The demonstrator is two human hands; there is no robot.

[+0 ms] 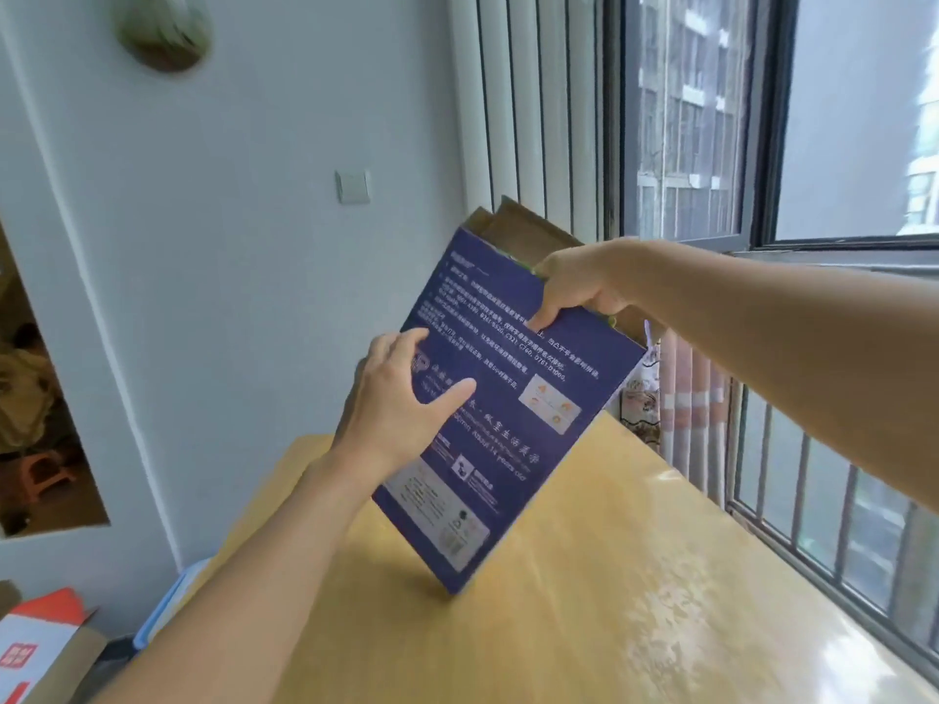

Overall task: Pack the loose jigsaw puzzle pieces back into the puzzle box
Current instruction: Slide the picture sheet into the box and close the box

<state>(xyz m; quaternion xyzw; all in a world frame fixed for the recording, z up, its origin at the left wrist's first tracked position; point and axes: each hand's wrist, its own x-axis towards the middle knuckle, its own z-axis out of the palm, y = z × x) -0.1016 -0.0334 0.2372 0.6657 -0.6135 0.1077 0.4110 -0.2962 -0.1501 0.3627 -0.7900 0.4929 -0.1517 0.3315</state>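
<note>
The puzzle box (513, 414) is dark blue with white print on its back. It stands tilted on one lower corner on the wooden table (584, 602), and brown flaps stand open at its top end. My left hand (401, 403) grips its left edge, thumb across the printed face. My right hand (574, 287) pinches the upper right edge near the open end. No loose puzzle pieces are in view.
A white wall with a light switch (352, 187) is behind the box. A barred window (813, 500) runs along the table's right side. An orange and white carton (40, 647) lies low at the left.
</note>
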